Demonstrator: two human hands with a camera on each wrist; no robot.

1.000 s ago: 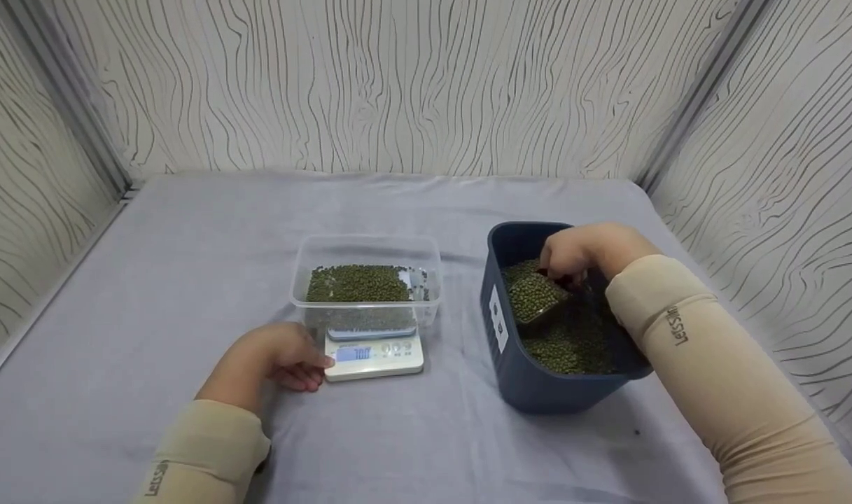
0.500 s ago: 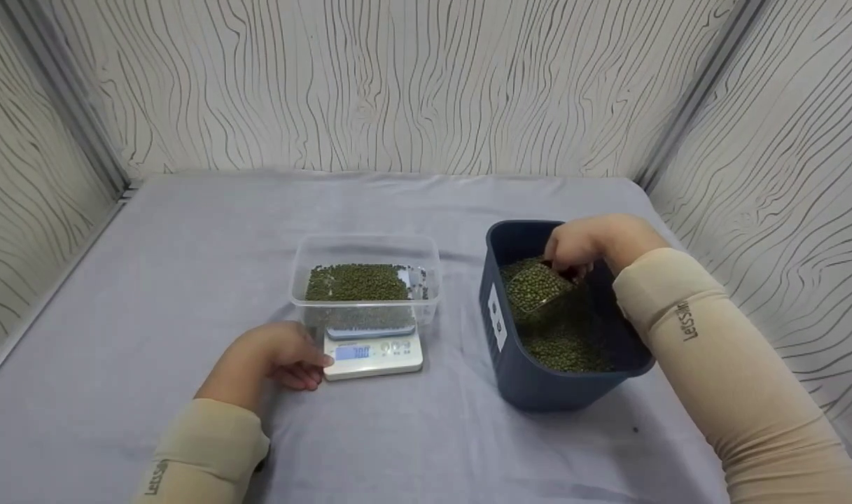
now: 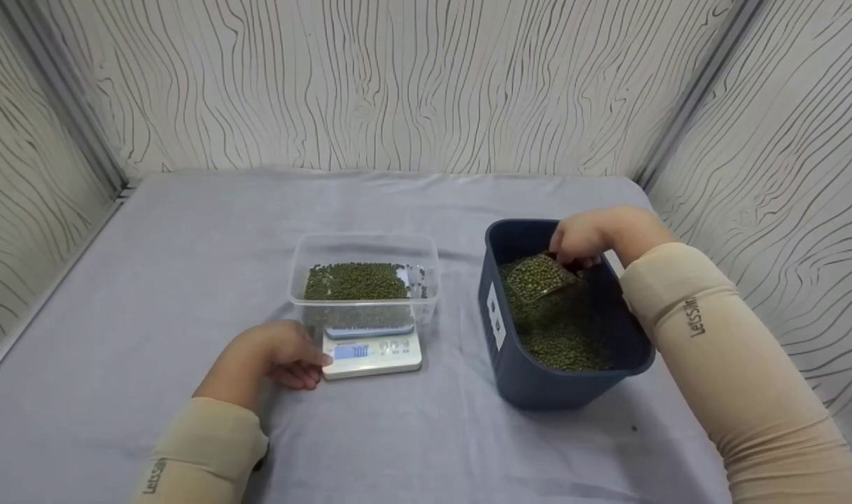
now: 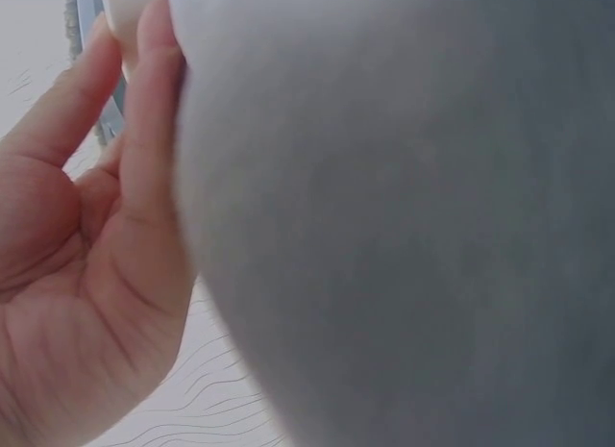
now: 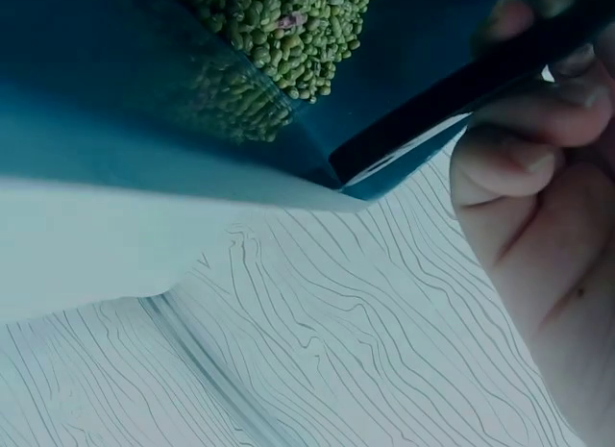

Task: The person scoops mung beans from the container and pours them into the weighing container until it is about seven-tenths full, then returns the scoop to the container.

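In the head view my left hand (image 3: pixel 282 353) pinches the left front corner of a white kitchen scale (image 3: pixel 390 362), its thumb on top beside the lit display. The left wrist view shows the scale's white corner (image 4: pixel 130 24) between thumb and finger. A clear plastic box (image 3: pixel 362 304) holding mung beans (image 3: pixel 355 282) sits on the scale. My right hand (image 3: pixel 585 236) grips the dark handle (image 5: pixel 432 111) of a clear scoop (image 3: pixel 546 290) heaped with mung beans. Hand and scoop are inside a dark blue bin (image 3: pixel 559 393), over more mung beans (image 3: pixel 566 350).
A grey-lilac cloth (image 3: pixel 187 280) covers the table. One small dark speck (image 3: pixel 634 428) lies right of the bin. White panels with wavy lines (image 3: pixel 369 84) enclose the back and sides. A white label (image 3: pixel 496 318) is on the bin's left side.
My right hand has risen slightly and shifted a little right with the filled scoop, inside the bin. The left hand stays at the scale, and the box has not visibly moved.
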